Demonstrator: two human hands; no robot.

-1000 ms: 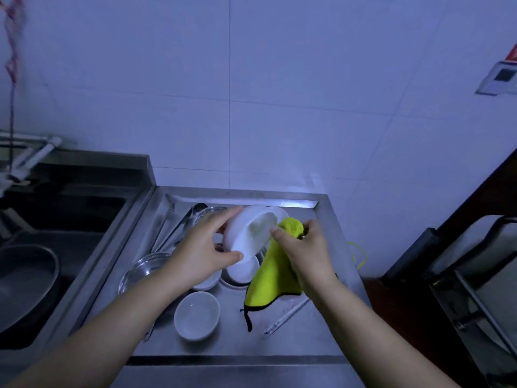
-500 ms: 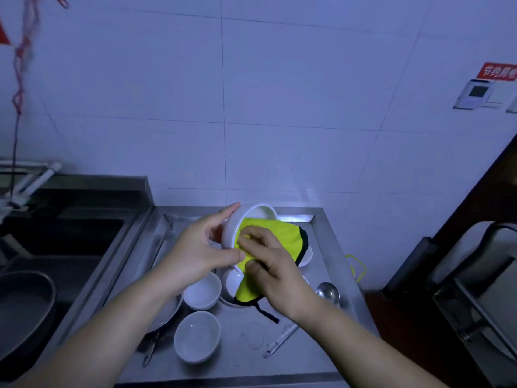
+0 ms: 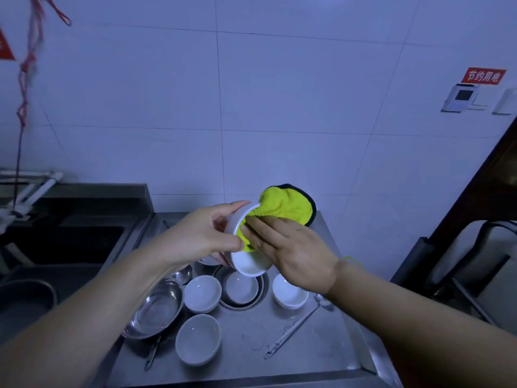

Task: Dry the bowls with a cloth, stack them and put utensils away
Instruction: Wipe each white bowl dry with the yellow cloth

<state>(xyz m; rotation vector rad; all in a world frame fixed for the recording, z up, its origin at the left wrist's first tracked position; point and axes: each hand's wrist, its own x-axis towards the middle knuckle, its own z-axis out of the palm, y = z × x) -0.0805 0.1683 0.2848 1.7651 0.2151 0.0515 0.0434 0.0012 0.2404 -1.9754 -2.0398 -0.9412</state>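
My left hand grips a white bowl by its rim and holds it tilted above the steel counter, its opening turned to the right. A yellow cloth with a dark edge fills the bowl and sticks out above the rim. My right hand presses the cloth into the bowl with straight fingers. Below stand several more white bowls: one at the front, one in the middle, one to the right, and one inside a steel dish.
A steel bowl sits at the counter's left. A long steel spoon lies at the right front, and another utensil's handle pokes out under the steel bowl. A dark sink with a pot lies to the left.
My right hand has pushed the cloth deeper into the bowl and now lies flatter over it. The cloth's loose end moved from hanging down to sticking up over the rim.
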